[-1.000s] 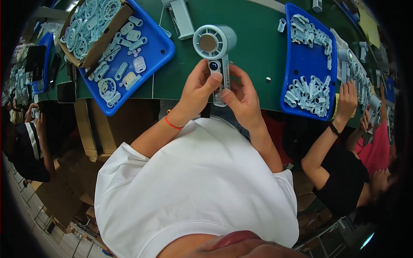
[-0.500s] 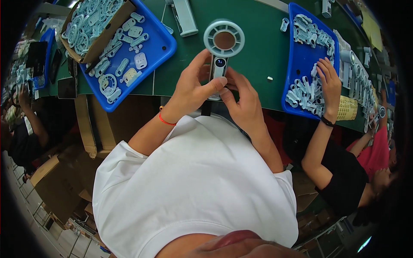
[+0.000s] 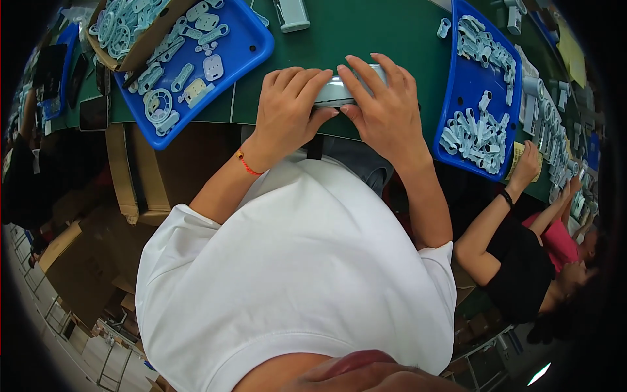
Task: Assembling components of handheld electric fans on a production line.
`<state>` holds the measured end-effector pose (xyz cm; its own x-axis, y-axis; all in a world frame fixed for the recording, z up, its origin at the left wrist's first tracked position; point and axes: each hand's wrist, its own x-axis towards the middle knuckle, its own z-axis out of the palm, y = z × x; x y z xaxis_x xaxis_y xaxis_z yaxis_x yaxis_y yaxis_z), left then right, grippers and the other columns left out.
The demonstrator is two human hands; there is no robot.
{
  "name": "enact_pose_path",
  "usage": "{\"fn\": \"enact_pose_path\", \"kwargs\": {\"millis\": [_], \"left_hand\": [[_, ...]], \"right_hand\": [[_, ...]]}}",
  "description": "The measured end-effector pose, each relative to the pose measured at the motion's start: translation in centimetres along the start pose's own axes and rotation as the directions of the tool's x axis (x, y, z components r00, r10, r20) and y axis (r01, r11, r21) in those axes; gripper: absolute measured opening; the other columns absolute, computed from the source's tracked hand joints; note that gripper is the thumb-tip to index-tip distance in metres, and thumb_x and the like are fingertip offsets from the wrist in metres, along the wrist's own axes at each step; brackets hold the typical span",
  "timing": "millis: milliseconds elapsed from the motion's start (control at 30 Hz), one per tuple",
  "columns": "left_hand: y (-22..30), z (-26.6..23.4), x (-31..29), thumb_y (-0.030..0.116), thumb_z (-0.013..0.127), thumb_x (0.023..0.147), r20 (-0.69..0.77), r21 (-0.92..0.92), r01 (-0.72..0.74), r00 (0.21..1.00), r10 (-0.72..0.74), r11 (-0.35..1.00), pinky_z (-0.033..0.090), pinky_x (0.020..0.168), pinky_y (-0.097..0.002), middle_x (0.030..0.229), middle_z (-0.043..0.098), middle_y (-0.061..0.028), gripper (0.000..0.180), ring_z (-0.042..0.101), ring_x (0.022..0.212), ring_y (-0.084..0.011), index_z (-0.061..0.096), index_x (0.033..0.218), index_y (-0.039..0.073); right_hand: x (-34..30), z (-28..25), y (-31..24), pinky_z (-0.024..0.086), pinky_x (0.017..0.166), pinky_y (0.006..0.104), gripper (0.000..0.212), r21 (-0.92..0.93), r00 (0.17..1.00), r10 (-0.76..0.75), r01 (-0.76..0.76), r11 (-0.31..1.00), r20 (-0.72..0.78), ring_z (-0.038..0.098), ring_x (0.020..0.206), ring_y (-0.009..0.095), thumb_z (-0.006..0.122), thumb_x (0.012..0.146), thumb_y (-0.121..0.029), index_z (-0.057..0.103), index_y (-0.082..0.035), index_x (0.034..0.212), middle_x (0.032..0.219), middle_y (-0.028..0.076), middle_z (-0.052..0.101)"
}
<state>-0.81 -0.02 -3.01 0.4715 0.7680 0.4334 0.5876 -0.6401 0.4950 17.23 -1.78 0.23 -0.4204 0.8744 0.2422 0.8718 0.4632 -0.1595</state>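
Note:
Both hands hold a pale blue handheld fan (image 3: pixel 334 93) over the near edge of the green table. It lies sideways, and the hands cover most of it. My left hand (image 3: pixel 289 108) grips one end, with the thumb below and the fingers over the top. My right hand (image 3: pixel 386 108) is wrapped round the other end, its fingers across the upper side. Neither the fan's round head nor its small display can be made out under the fingers.
On the left, a blue tray (image 3: pixel 243 42) carries loose pale plastic parts and a cardboard box (image 3: pixel 145 51) of ring-shaped parts. Another blue tray (image 3: pixel 465 91) at right holds two heaps of small parts. A co-worker's hand (image 3: pixel 526 164) is beside it. A pale housing (image 3: pixel 292 16) stands at the back.
The fan has turned from upright, with its round head and lit display showing, to lying sideways. My hands now close over its top. The co-worker's hand has left the right tray.

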Motion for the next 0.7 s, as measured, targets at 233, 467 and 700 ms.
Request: {"fn": "enact_pose_path", "kwargs": {"millis": [233, 467, 700], "left_hand": [[0.0, 0.7, -0.3, 0.013, 0.077, 0.063, -0.08, -0.08, 0.029, 0.996, -0.035, 0.996, 0.043, 0.081, -0.0377, 0.101, 0.061, -0.0103, 0.048, 0.055, 0.091, -0.0283, 0.061, 0.107, 0.004], [-0.2, -0.5, 0.5, 0.016, 0.076, 0.062, 0.011, -0.05, -0.052, 0.999, 0.052, 0.997, 0.042, 0.073, -0.0364, 0.101, 0.058, -0.0098, 0.055, 0.055, 0.087, -0.0257, 0.055, 0.112, 0.005], [1.2, -1.6, 0.7, 0.024, 0.06, 0.085, 0.454, -0.736, 0.583, 0.802, -0.387, 0.345, 0.041, 0.083, -0.0283, 0.101, 0.055, -0.0103, 0.046, 0.053, 0.093, -0.0181, 0.046, 0.121, -0.001]], "right_hand": [[0.1, 0.8, 0.5, 0.043, 0.086, 0.0431, 0.04, 0.056, 0.993, -0.047, 0.053, 0.997, -0.109, 0.046, 0.108, 0.031, 0.066, 0.075, -0.021, 0.06, -0.008, 0.111, 0.116, 0.004, 0.056], [-0.2, 0.8, 0.5, 0.042, 0.088, 0.0425, 0.039, 0.093, 0.987, -0.028, 0.043, 0.995, -0.158, 0.046, 0.112, 0.032, 0.068, 0.073, -0.023, 0.061, -0.008, 0.109, 0.122, 0.002, 0.054], [-1.9, 2.1, -2.3, 0.032, 0.101, 0.0394, 0.067, 0.841, 0.692, 0.673, -0.181, 0.509, -0.259, 0.038, 0.122, 0.027, 0.062, 0.085, -0.033, 0.03, -0.002, 0.135, 0.133, 0.014, 0.038]]}}
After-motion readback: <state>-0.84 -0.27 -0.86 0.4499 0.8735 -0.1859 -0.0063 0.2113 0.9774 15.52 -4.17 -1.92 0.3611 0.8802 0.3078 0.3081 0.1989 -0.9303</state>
